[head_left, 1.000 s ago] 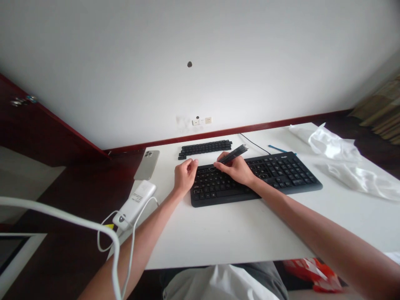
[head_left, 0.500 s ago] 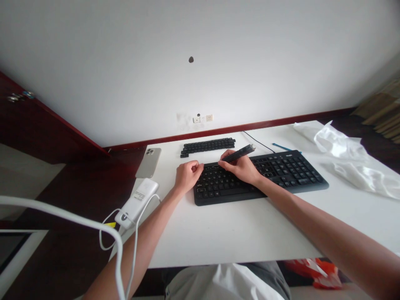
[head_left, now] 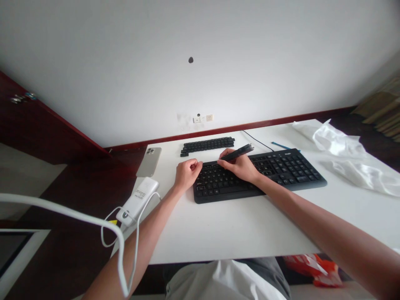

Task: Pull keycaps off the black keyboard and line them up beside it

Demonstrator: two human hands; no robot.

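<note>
Grasping a slim black bar [head_left: 238,152] in the right hand [head_left: 239,166] over the black keyboard [head_left: 290,177], the left hand [head_left: 187,175] curled closed just beside it, nothing showing in it; a strip of black keycaps [head_left: 208,145] lies beyond.

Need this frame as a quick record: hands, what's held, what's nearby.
left hand: curled, nothing visible in it, beside the left end of the black keyboard
right hand: pinching a dark slender bar over the keyboard
surface: white table
nearby: row of black keycaps, smartphone, white power bank with cable, blue stick, white plastic sheet
</note>
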